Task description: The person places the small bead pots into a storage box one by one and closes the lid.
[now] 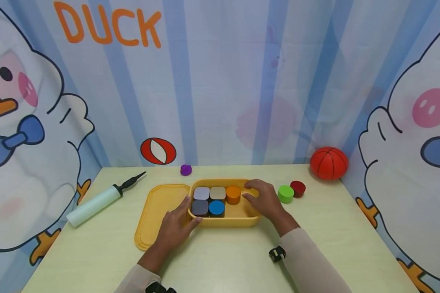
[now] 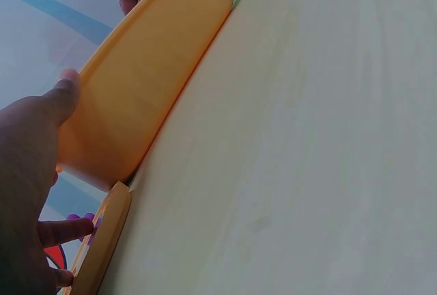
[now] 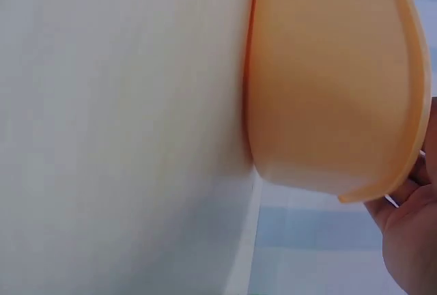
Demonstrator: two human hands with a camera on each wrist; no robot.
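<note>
A yellow rectangular box point(image 1: 234, 222) stands on the table with several small round and square-topped tubs inside, grouped toward its left: a lavender point(image 1: 201, 193), a beige point(image 1: 218, 193), an orange point(image 1: 233, 195), a dark grey point(image 1: 200, 208) and a blue one point(image 1: 216, 208). My left hand point(image 1: 173, 228) grips the box's left end, thumb at the front rim; its lower fingers reach over the flat yellow lid point(image 1: 144, 232). Over the box's right end reaches my right hand point(image 1: 265, 200), thumb and fingers apart and bent loosely into it, with nothing visible between them.
Right of the box sit a green tub point(image 1: 286, 194) and a dark red one point(image 1: 298, 189). A red ball point(image 1: 328, 163) lies at the back right corner. On the left are a pale green hand pump point(image 1: 95, 207) and, farther back, a small purple object point(image 1: 185, 170).
</note>
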